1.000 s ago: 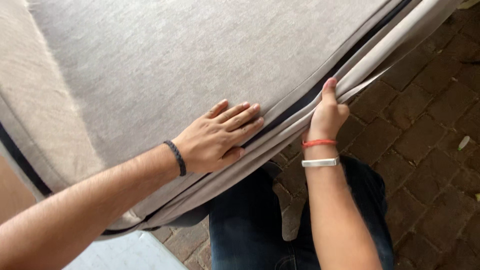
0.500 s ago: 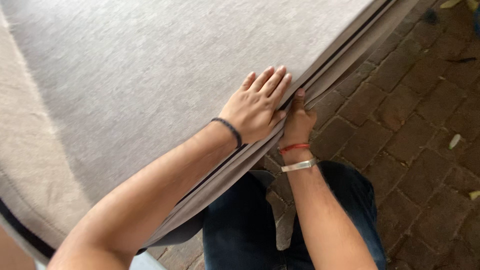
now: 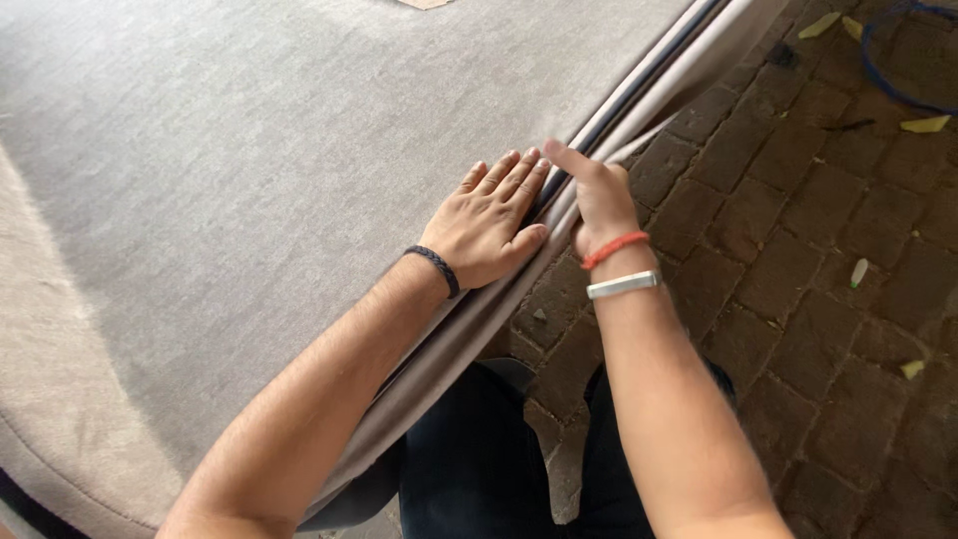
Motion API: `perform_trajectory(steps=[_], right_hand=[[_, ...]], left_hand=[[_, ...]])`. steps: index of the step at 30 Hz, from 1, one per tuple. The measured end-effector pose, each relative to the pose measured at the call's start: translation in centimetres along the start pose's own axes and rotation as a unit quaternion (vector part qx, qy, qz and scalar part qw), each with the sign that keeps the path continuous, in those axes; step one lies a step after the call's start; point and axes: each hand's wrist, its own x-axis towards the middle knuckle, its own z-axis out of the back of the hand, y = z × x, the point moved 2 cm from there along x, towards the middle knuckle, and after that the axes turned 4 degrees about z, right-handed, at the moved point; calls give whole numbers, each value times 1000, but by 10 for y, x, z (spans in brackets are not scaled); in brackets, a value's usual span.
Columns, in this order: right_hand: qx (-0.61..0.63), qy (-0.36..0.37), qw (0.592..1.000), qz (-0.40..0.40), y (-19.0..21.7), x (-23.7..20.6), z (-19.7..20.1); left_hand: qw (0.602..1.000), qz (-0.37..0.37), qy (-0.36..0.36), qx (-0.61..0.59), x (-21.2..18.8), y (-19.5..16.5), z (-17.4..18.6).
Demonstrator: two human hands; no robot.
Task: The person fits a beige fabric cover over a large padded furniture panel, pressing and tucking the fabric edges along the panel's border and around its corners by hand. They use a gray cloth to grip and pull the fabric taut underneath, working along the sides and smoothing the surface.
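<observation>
— What are your hands on?

— My left hand [image 3: 489, 225] lies flat, palm down, fingers straight and close together, on top of the grey cushion [image 3: 249, 180]. It grips nothing; it only presses near the cushion's edge.

— And the other one?

— My right hand [image 3: 596, 200] is just beside it, touching the edge from the outer side. The forefinger points along the seam [image 3: 639, 95]; the other fingers are curled under the fabric fold, so I can't tell how tightly they pinch it.

— Where does the cushion sit?

— It fills the upper left of my view, its dark seam line running from my hands up toward the top right, with a loose grey flap [image 3: 449, 369] hanging below the edge.

— Anything on your wrists?

— A dark braided band [image 3: 435, 268] on the left, an orange band [image 3: 614, 249] and a silver bracelet [image 3: 624, 285] on the right.

— Around you?

— Brick paving [image 3: 798, 260] to the right, a blue cord [image 3: 893, 85] and yellow scraps [image 3: 923, 124] lying on it, my dark trousers [image 3: 469, 469] below
</observation>
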Motion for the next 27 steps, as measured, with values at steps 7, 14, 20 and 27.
perform_trajectory(steps=[7,14,20,27], right_hand=[[68,-59,996,-29,-11,0,3],[181,-56,982,26,-47,-2,13],[201,-113,971,-68,-68,3,23],[163,-107,978,69,-116,35,0]], left_hand=[[1000,-12,4,-28,-6,-2,9],[997,49,46,31,9,-16,10],[996,53,41,53,25,-19,10],[995,66,52,54,24,-18,8]])
